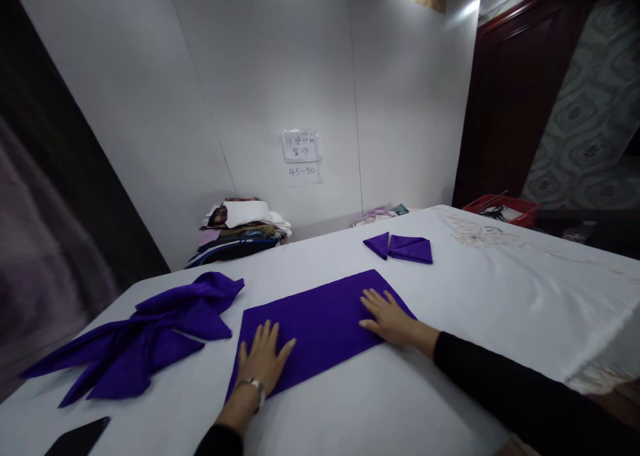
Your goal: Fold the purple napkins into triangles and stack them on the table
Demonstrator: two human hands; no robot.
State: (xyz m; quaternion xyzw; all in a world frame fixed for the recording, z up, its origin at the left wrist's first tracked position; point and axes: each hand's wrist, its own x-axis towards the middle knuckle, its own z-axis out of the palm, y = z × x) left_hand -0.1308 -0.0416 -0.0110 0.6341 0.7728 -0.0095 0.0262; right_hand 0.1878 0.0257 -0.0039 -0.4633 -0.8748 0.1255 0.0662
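Left hand (264,363) splayed wide, right hand (389,317) likewise, both palms down on the cloth (323,329) beneath! Light, even outward pressure should smooth it best.

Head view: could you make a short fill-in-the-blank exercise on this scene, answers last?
The left hand and right hand lie palm-____ on the flat purple cloth.
The loose purple heap of cloth lies to its ____.
The lower paper on the wall reads 45-____.

Answers: down; left; 50.
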